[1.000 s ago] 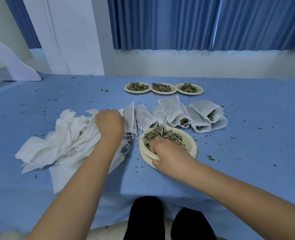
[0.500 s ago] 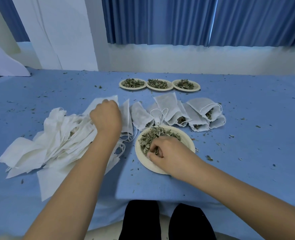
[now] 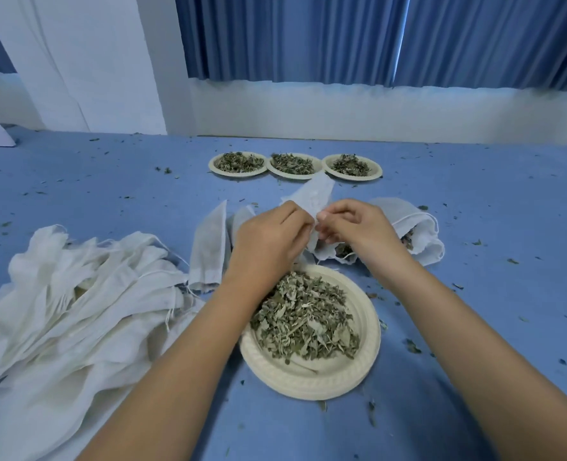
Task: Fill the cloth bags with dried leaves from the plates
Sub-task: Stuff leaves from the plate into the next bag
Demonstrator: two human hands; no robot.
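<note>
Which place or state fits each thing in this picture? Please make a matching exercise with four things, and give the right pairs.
Things:
1. held cloth bag
2. near plate
3. pile of empty bags
4. three far plates

Places or states:
A. heaped at the left side
B. in a row at the far side
C. pinched by the left hand and the right hand
D. just below the hands, holding dried leaves

Pairs: 1-C, 2-D, 3-A, 4-B

a plain indoor workroom: blue-covered table [image 3: 109, 201] with plates [image 3: 308, 382] of dried leaves [image 3: 303, 322], white wall [image 3: 342, 111], blue pleated curtains [image 3: 308, 38]
</note>
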